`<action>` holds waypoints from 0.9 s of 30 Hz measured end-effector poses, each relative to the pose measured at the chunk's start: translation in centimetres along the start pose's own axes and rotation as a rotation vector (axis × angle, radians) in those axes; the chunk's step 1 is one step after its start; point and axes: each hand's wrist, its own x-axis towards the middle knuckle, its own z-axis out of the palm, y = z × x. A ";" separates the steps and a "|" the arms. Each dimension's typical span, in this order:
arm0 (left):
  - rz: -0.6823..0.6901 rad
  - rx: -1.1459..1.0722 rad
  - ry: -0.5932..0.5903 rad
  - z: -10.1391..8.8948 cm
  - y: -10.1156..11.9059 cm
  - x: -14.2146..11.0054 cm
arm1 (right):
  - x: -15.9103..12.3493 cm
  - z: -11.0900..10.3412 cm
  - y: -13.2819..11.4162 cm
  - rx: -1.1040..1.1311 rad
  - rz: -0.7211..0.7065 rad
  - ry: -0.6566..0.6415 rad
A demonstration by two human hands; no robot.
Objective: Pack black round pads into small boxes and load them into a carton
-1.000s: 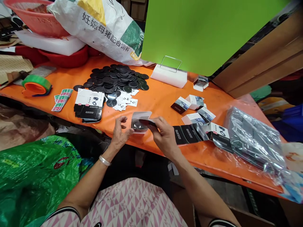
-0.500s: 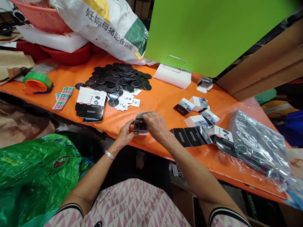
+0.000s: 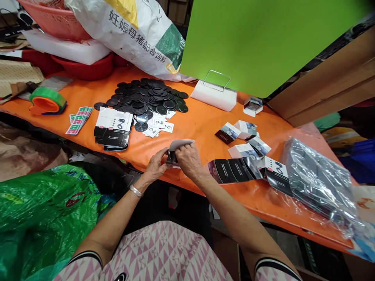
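A small open carton (image 3: 173,156) with a raised white flap is held at the table's front edge. My left hand (image 3: 156,166) grips its left side, thumb and fingers closed around it. My right hand (image 3: 189,160) has its fingers curled into the carton's opening, below the flap; whatever they pinch is hidden. Beyond my hands lie a heap of black discs (image 3: 152,95) and small printed white cards (image 3: 158,125). A stack of flat black-and-white cartons (image 3: 113,130) sits to the left.
On the right are several folded cartons (image 3: 246,150), a row of black printed cartons (image 3: 234,169) and a plastic-wrapped bundle (image 3: 319,175). Green tape (image 3: 48,97) and stickers (image 3: 79,120) lie left. A white block (image 3: 215,95) stands before a green panel (image 3: 234,43).
My right hand has turned and its fingers have moved down into the carton, covering more of the opening. The flap shows more upright behind them. My left hand keeps its grip.
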 end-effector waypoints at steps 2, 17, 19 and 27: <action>-0.008 -0.022 -0.006 0.1 -0.1 0.0 | 0.2 0.2 -0.3 0.002 -0.008 0.001; -0.197 -0.616 0.042 1.6 0.3 2.0 | -3.8 6.1 1.9 1.497 0.455 0.452; -0.218 -0.503 0.069 2.8 0.6 2.2 | -3.0 6.6 1.3 1.573 0.445 0.450; -0.217 -0.581 0.080 2.3 0.3 1.9 | -5.0 5.1 2.2 0.786 -0.115 0.390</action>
